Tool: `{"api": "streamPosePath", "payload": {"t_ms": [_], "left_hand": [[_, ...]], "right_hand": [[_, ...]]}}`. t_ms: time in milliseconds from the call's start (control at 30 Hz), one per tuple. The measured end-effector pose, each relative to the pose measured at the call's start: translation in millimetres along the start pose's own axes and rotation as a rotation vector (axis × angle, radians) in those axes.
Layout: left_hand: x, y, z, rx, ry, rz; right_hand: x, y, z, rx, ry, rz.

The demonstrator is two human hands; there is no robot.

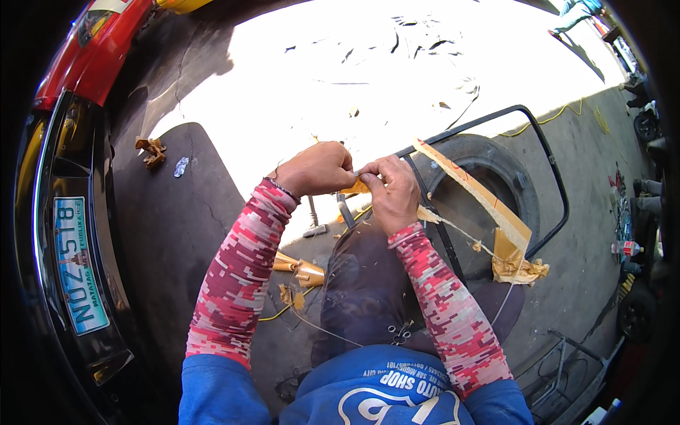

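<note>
A grey concrete floor is spreading beneath everything, its far part disappearing into white glare. Up close, the person's left hand is curling tightly, its palm hidden, while the right hand is bending thumb and forefinger inward; both are pinching a small orange-tan, papery scrap, whose outline the fingers are mostly covering. The scrap is sitting between the hands, right at their meeting fingertips. Beside the right hand, a long, flat tan strip is overlapping a black rubber tyre and hiding part of it, with a crumpled tan paper bundle lying at its lower end. A bent black metal-tube frame is looping around them. Leftward, a glossy black car is showing only partly, and beyond it a red car is being cut off by the view's dark rim.
</note>
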State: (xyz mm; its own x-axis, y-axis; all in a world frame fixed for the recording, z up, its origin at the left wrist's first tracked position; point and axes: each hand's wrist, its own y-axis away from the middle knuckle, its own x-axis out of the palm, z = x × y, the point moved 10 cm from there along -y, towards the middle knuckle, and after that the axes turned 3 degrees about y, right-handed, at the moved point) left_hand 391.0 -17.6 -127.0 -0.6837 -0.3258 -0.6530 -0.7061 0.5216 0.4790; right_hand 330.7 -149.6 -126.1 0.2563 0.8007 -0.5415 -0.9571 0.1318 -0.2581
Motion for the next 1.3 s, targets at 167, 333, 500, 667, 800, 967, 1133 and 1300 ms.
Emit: {"api": "streamPosePath", "payload": {"t_ms": [167,333,500,667,800,967,1133,1300], "left_hand": [[3,-4,0,-0.028,0.019,0.036],[5,-5,1,-0.072,0.062,0.061],[3,-3,1,-0.067,0.132,0.053],[-8,18,-3,0.106,0.158,-0.106],[3,38,9,0.071,0.221,-0.136],[1,50,-2,0.224,0.112,-0.288],[-2,60,-25,0.384,-0.019,-0.378],[4,67,-33,0.337,-0.116,-0.376]], "right_hand": [[0,0,-3,0.029,-0.015,0.006],[-1,-1,-4,0.026,-0.034,0.004],[-1,-1,-6,0.030,-0.046,0.010],[0,-2,-7,0.027,-0.024,0.023],[-1,-3,-5,0.006,-0.039,0.010],[0,-2,-6,-0.008,-0.043,0.013],[-4,-2,0,-0.067,-0.043,-0.045],[-1,-1,-2,-0.011,-0.067,-0.012]]}}
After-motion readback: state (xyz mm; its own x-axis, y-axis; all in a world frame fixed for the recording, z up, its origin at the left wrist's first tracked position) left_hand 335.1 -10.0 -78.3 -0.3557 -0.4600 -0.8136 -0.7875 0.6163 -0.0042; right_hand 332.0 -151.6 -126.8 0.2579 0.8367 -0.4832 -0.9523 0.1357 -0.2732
